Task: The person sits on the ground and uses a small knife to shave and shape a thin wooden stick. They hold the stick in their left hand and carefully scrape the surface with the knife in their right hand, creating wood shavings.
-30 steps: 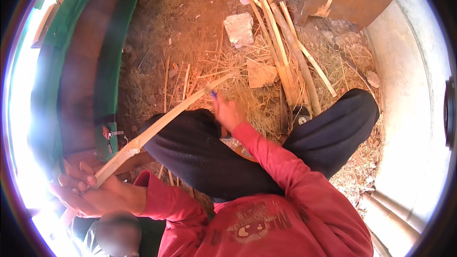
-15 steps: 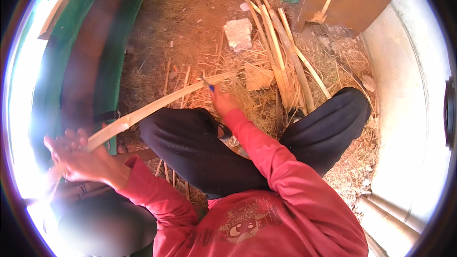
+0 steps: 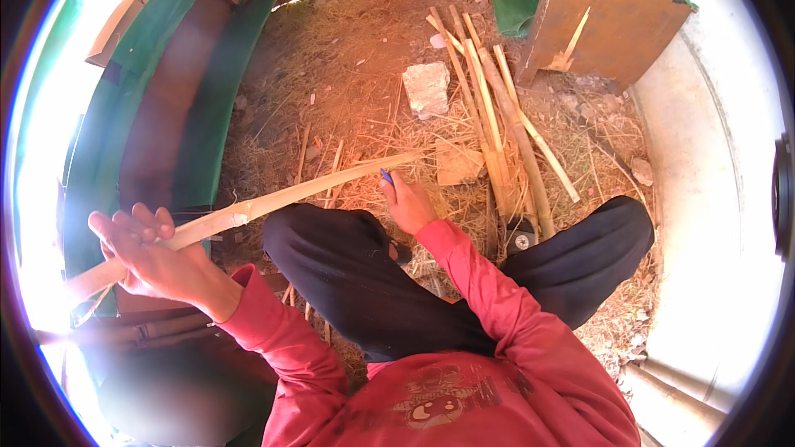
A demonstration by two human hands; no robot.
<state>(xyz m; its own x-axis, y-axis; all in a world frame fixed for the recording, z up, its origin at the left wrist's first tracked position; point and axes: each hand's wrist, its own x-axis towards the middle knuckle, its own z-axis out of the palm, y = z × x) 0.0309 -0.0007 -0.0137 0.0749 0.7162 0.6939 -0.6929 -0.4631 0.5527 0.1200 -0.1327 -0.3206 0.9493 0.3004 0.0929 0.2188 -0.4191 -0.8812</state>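
Note:
A long, pale split bamboo strip [image 3: 290, 194] slants up from the left edge toward the middle of the ground, with a darker node partway along. My left hand [image 3: 153, 252] is wrapped round its near end, palm turned up and fingers curled over it. Close to the strip's far, thin end is my right hand [image 3: 408, 203], closed on a small blue-handled knife [image 3: 387, 175]. The knife's handle lies just below the strip; its blade cannot be made out here. Both of my knees are bent outward below the strip.
Several bamboo poles and split pieces [image 3: 505, 116] lie ahead on the straw-strewn ground. Beside them are a pale stone block [image 3: 426, 89] and a flat wooden piece [image 3: 458, 163]. A brown board [image 3: 609, 21] leans at far right; green sheeting [image 3: 215, 116] lines the left.
The whole view has shifted, so everything sits lower and slightly right. The knife's blade, which showed across the strip earlier, no longer shows. Both hands keep their holds.

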